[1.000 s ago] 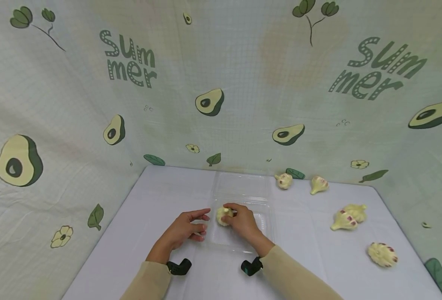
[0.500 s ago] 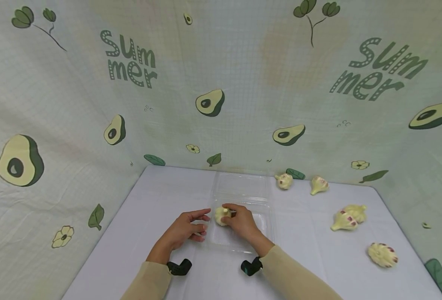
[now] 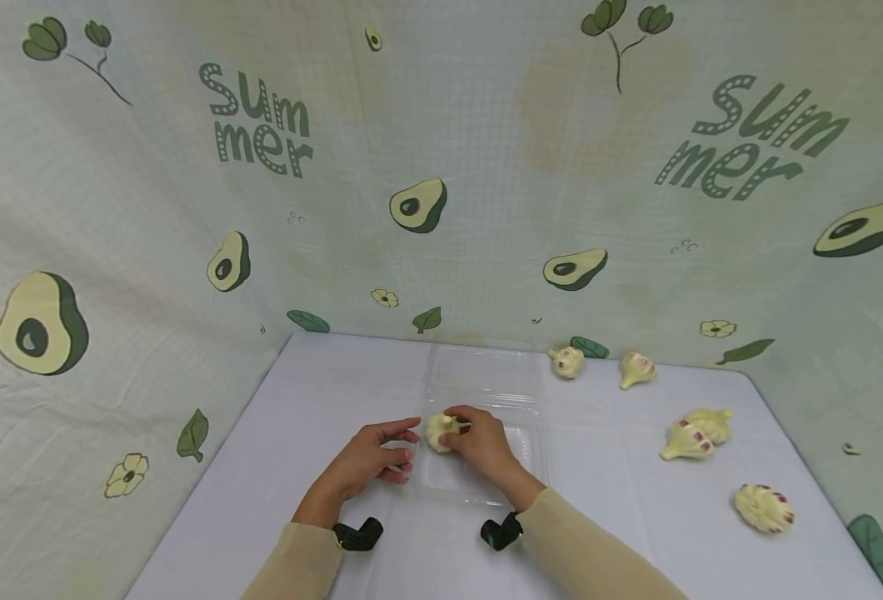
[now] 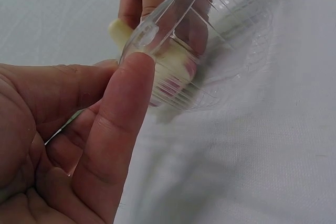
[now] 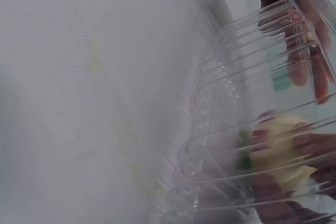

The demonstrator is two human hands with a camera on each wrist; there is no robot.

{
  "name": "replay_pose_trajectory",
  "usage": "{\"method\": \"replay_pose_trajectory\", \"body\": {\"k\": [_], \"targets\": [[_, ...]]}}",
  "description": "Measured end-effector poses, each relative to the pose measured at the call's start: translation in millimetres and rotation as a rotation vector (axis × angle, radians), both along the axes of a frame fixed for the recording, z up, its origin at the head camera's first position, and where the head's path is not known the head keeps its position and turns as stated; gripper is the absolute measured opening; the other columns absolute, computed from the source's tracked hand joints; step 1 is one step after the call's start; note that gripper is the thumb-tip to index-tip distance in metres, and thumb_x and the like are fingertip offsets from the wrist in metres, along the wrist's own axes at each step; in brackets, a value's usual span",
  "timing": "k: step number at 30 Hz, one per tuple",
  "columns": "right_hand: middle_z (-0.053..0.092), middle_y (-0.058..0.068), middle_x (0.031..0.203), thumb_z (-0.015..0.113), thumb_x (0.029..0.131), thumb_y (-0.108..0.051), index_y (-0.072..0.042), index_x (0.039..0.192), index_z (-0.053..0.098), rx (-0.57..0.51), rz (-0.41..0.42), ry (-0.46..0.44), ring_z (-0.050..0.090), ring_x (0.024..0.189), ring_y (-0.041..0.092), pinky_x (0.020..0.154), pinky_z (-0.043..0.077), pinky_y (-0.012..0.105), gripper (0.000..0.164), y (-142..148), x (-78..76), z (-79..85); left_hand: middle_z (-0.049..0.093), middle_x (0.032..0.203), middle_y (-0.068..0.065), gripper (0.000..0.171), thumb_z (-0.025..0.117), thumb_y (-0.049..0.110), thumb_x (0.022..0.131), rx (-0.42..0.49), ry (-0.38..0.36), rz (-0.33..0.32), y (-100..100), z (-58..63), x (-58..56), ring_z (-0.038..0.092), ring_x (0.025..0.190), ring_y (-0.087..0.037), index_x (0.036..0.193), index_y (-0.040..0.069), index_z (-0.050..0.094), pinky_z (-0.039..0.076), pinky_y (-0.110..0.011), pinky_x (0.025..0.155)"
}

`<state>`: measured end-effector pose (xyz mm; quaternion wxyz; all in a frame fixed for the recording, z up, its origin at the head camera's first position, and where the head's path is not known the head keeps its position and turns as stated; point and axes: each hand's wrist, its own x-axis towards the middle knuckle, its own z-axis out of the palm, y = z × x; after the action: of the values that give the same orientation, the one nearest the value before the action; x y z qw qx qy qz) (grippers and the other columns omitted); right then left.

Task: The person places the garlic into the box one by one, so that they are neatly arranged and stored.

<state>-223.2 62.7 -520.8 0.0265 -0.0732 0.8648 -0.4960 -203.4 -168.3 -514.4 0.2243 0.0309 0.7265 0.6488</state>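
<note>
In the head view my right hand (image 3: 484,446) grips a garlic bulb (image 3: 440,433) inside the left part of a clear plastic clamshell box (image 3: 479,492). Through the ribbed wall, the left wrist view shows the purple-marked garlic (image 4: 170,69) with the right fingers around it. The right wrist view has the same bulb (image 5: 281,148) blurred behind the plastic. At the box's left side, my left hand (image 3: 370,457) pinches the rim (image 4: 149,32) between thumb and finger; its other fingers lie along the outside of the wall.
The box's lid (image 3: 482,371) lies open toward the back. More garlic is on the right of the white table: one bulb (image 3: 566,362) behind the box, another (image 3: 638,369) beside it, a touching pair (image 3: 687,440), and one (image 3: 764,509) nearer the front. A printed cloth (image 3: 486,150) hangs behind.
The garlic in my right hand has shifted slightly left within the box and tilted a little. My left hand stays in place at the rim.
</note>
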Motion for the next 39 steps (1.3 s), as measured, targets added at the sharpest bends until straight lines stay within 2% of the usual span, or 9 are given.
{"method": "replay_pose_trajectory", "body": {"k": [11,17,25,35,39], "targets": [[0.074,0.018,0.117,0.087,0.084,-0.011,-0.007,0.124,0.076,0.006,-0.032,-0.001,0.074,0.097,0.027,0.07,0.06,0.028,0.042,-2.0,-2.8,-2.8,0.059,0.138,-0.019,0.059,0.07,-0.002,0.098,-0.004,0.004,0.003,-0.3,-1.2,-0.1,0.067,0.081,-0.015,0.153,0.011,0.056,0.065,-0.032,0.068],[0.074,0.021,0.117,0.089,0.082,-0.01,-0.003,0.123,0.074,0.019,-0.024,0.032,0.075,0.096,0.029,0.071,0.061,0.031,0.044,-2.3,-0.9,-2.3,0.059,0.139,-0.019,0.058,0.07,-0.001,0.098,0.001,0.001,0.005,-0.4,-2.0,-0.1,0.067,0.081,-0.015,0.153,0.011,0.057,0.065,-0.032,0.068],[0.073,0.022,0.12,0.089,0.082,-0.012,-0.003,0.126,0.073,0.041,-0.033,0.025,0.074,0.1,0.03,0.075,0.062,0.035,0.047,-2.1,-0.4,-2.0,0.059,0.139,-0.019,0.059,0.07,-0.001,0.098,0.008,0.002,0.005,-0.6,-1.4,0.3,0.067,0.08,-0.015,0.154,0.011,0.056,0.065,-0.031,0.068],[0.071,0.018,0.128,0.089,0.083,-0.018,-0.009,0.13,0.072,0.05,-0.046,-0.014,0.068,0.111,0.033,0.088,0.06,0.047,0.05,1.4,3.0,3.9,0.057,0.142,-0.023,0.059,0.07,0.001,0.098,0.014,0.003,0.002,-0.2,1.6,2.6,0.067,0.082,-0.015,0.155,0.009,0.054,0.065,-0.03,0.068],[0.07,0.018,0.131,0.088,0.085,-0.02,-0.01,0.132,0.071,0.049,-0.042,-0.026,0.066,0.115,0.034,0.091,0.06,0.049,0.051,4.3,3.3,8.4,0.057,0.142,-0.022,0.06,0.07,0.001,0.098,0.002,0.008,0.003,-0.9,4.0,3.7,0.067,0.082,-0.015,0.155,0.008,0.053,0.065,-0.03,0.07]]}}
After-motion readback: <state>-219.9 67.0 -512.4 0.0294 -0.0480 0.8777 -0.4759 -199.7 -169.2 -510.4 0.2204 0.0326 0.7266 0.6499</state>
